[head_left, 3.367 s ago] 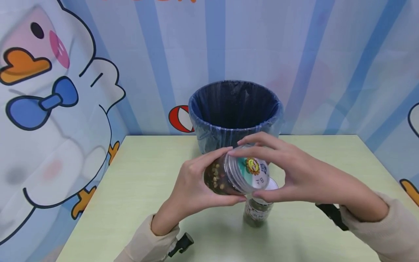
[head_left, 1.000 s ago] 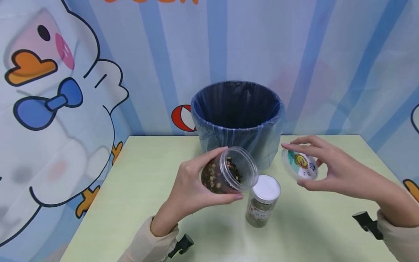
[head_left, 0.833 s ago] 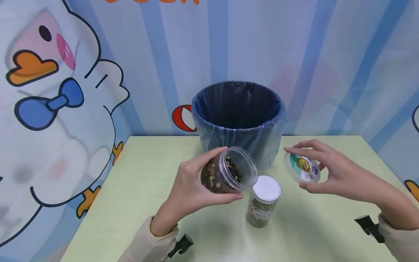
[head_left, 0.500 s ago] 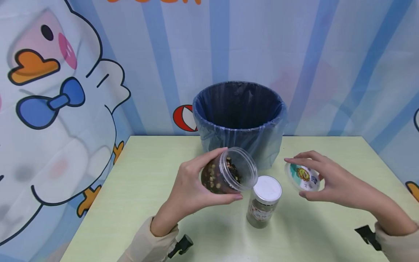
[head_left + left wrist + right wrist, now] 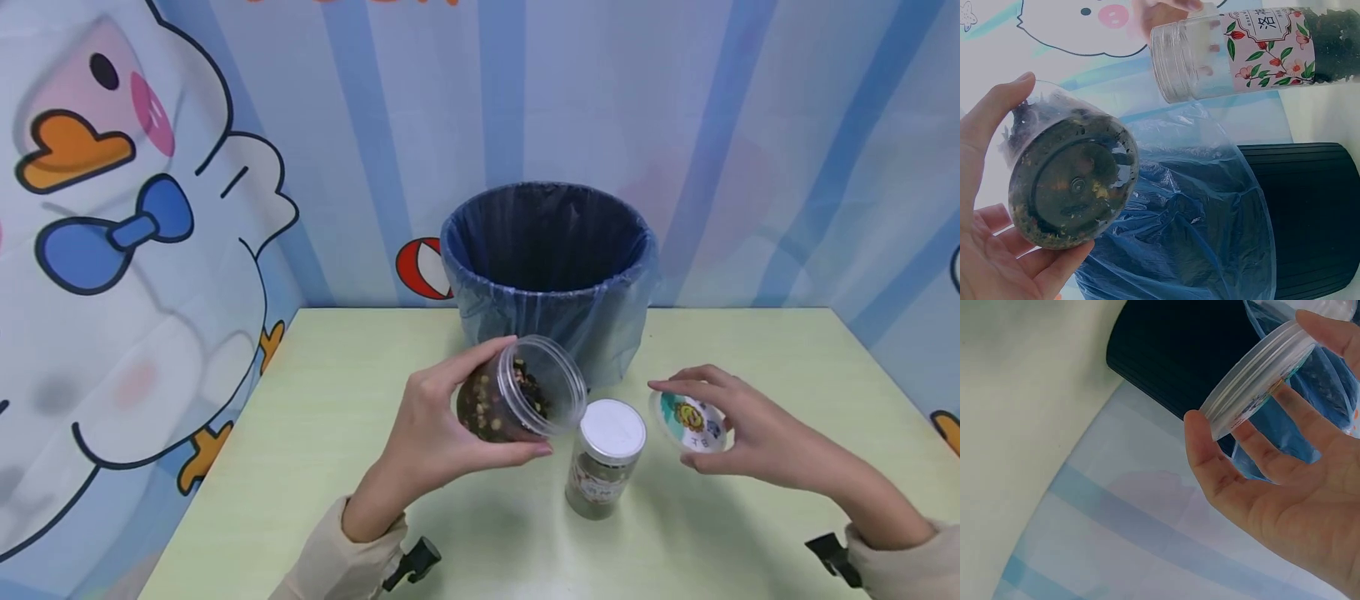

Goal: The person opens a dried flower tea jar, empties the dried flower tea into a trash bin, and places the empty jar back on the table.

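Observation:
My left hand (image 5: pixel 427 425) grips a clear plastic jar (image 5: pixel 486 408) of dark dried bits with yellowish pieces, thumb and fingers round its sides. The jar is tilted, its uncovered mouth facing right and up toward the head camera. In the left wrist view its round base (image 5: pixel 1072 187) shows. To the right, my right hand (image 5: pixel 772 437) pinches the jar's clear lid (image 5: pixel 678 421), which bears a smiling sunflower sticker, by the rim. Between the hands a second jar (image 5: pixel 596 483) stands upright on the table, with a white top and a flowered label (image 5: pixel 1279 47).
A bin (image 5: pixel 555 333) lined with a blue plastic bag stands behind the jars at the table's back edge. The pale table (image 5: pixel 337 400) meets a blue-striped cloth (image 5: pixel 427 125) with a cartoon duck (image 5: pixel 161 367) at the left.
The lid was still on the tilted jar 3.4 s ago; my right hand has taken it off to the right and, lately, lowered it toward the table. My left hand and jar stay nearly still.

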The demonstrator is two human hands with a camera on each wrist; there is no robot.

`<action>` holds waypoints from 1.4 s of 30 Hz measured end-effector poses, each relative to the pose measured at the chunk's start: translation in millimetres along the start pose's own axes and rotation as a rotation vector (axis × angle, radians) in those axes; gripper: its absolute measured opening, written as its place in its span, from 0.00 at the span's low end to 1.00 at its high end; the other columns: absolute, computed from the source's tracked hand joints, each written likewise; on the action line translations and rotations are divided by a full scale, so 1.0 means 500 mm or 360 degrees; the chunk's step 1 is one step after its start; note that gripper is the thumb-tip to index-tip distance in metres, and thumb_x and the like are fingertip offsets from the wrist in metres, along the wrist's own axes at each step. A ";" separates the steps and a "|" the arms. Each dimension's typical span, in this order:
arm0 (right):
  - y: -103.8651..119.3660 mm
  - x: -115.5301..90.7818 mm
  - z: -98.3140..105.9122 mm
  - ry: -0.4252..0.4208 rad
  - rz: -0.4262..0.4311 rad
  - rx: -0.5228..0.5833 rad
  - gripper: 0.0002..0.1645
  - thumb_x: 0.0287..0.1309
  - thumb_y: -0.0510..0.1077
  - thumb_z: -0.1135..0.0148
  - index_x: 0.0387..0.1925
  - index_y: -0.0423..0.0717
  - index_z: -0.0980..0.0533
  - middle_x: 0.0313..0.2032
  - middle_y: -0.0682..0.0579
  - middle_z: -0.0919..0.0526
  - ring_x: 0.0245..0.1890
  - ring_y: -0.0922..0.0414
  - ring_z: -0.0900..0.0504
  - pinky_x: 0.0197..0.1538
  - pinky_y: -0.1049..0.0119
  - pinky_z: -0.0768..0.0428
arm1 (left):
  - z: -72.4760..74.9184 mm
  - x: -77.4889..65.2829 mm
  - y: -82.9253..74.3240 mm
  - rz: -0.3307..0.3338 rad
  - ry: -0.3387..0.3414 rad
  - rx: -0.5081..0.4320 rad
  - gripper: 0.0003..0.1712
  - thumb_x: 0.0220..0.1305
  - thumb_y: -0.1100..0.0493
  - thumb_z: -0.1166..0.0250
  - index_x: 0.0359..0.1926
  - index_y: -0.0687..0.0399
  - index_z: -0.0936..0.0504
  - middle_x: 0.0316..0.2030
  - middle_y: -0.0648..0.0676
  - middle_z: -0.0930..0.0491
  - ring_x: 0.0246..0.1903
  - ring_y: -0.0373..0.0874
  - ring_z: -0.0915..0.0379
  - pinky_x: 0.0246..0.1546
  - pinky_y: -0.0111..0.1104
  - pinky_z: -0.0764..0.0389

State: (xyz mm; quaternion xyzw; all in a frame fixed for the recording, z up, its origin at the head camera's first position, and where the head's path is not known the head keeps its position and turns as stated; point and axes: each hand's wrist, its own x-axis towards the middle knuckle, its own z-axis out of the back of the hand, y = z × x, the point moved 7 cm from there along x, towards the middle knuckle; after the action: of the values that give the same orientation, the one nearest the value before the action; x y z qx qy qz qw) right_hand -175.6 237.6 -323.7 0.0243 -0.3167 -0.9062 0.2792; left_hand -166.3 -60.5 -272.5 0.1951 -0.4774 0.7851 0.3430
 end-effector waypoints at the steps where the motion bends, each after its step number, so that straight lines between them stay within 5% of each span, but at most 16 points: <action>1: -0.002 0.000 -0.002 0.0003 -0.0004 0.0008 0.45 0.48 0.43 0.21 0.69 0.51 0.30 0.60 0.43 0.30 0.49 0.48 0.26 0.34 0.64 0.20 | 0.000 0.000 0.000 -0.0006 -0.0001 0.0000 0.53 0.33 0.49 0.13 0.65 0.50 0.24 0.54 0.48 0.18 0.52 0.40 0.22 0.49 0.37 0.19; 42: -0.094 -0.022 -0.146 0.0144 -0.0170 -0.0182 0.42 0.36 0.44 0.17 0.57 0.40 0.22 0.54 0.40 0.27 0.47 0.41 0.28 0.40 0.55 0.22 | 0.005 -0.008 0.006 0.0024 -0.0010 -0.0019 0.54 0.31 0.50 0.13 0.65 0.48 0.24 0.54 0.48 0.18 0.51 0.40 0.21 0.49 0.37 0.19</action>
State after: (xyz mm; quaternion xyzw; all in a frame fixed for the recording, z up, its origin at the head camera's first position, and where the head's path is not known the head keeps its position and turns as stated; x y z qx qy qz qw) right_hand -173.2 232.6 -411.1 0.0662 -0.2499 -0.9343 0.2453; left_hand -165.7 -65.1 -275.8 0.1918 -0.4847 0.7841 0.3367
